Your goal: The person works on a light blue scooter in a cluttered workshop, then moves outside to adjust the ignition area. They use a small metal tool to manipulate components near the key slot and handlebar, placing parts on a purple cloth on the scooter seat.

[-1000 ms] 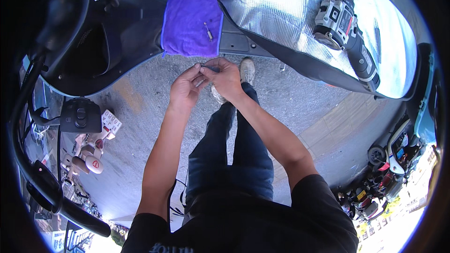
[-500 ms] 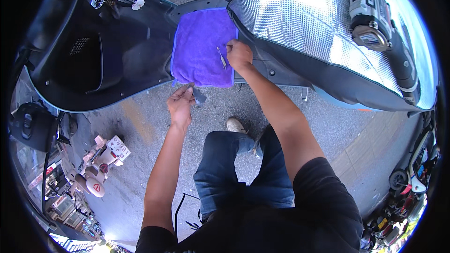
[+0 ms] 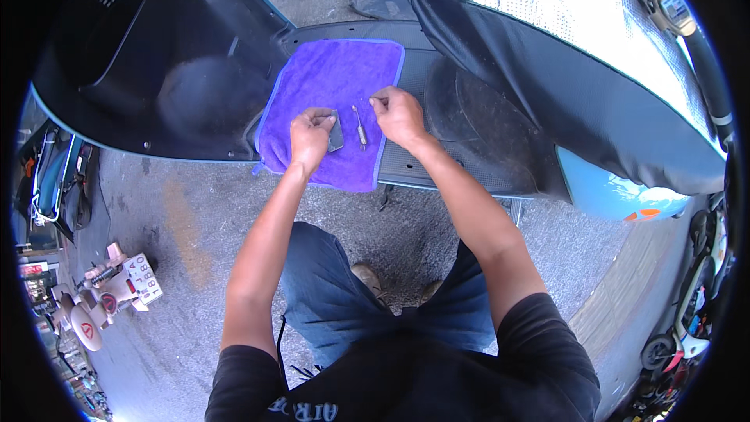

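While a purple towel (image 3: 305,82) lay spread on the scooter floor (image 3: 449,129), the left hand (image 3: 311,139) was pinched on a small grey piece (image 3: 336,137) over the towel's near half. The right hand (image 3: 401,119) had its fingertips together at the towel's right edge; whether they held anything tiny could not be told. A thin metal part (image 3: 362,131) lay on the towel, between the hands. Good handling probably called for a light, steady pinch, low over the towel, without bumping the metal part.
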A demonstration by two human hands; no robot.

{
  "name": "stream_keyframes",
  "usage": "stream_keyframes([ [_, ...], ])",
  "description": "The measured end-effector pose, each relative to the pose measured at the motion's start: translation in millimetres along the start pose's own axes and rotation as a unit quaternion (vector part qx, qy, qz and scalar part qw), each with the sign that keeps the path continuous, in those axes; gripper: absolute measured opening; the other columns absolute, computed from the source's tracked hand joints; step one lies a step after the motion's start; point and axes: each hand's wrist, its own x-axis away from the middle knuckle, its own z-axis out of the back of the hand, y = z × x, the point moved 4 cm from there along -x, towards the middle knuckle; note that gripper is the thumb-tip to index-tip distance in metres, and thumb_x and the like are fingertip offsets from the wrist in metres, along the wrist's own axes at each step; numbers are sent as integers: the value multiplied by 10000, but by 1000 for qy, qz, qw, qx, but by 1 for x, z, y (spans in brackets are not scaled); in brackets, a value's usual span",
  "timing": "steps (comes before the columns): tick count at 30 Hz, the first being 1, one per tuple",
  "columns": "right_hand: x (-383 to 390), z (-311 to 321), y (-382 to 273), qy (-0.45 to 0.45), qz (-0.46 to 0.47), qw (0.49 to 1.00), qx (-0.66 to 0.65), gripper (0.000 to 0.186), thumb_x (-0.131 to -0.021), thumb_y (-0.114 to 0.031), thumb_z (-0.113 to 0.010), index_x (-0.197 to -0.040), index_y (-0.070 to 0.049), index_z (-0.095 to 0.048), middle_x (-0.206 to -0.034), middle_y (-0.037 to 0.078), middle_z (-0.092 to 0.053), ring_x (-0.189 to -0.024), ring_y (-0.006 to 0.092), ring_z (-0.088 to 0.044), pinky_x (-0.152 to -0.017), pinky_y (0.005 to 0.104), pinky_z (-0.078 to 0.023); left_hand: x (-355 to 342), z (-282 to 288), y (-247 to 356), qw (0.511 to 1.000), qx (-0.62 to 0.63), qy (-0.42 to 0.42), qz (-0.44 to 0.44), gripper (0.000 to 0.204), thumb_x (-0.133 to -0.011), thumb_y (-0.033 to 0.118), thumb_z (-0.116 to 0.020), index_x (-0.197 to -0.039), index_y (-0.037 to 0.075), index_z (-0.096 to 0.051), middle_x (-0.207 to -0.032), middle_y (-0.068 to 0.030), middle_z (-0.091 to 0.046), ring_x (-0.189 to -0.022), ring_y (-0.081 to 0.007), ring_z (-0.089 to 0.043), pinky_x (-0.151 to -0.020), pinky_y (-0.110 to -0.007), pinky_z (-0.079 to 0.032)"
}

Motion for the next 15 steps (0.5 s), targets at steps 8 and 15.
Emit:
stream_keyframes([
  [8,30,17,15,-45,-104,924,-365,206,-1064,-121,-635,-1176,49,-660,-1017,95,-738,-869,141,-703,-755,278,-589,-8,-13,-13,999,-3,37,-26,186,-926,33,-739,-1092,-48,-759,-886,-83,-759,-777,-131,-694,-689,-288,-551],
  [15,4,19,-3,18,69,994,86,136,-920,-106,-728,-1023,-18,-717,-1046,167,-753,-945,340,-742,-843,447,-576,-11,-13,-21,998,-30,50,-24,160,-890,64,-743,-1020,-14,-794,-841,-100,-777,-742,-162,-723,-689,-321,-570],
])
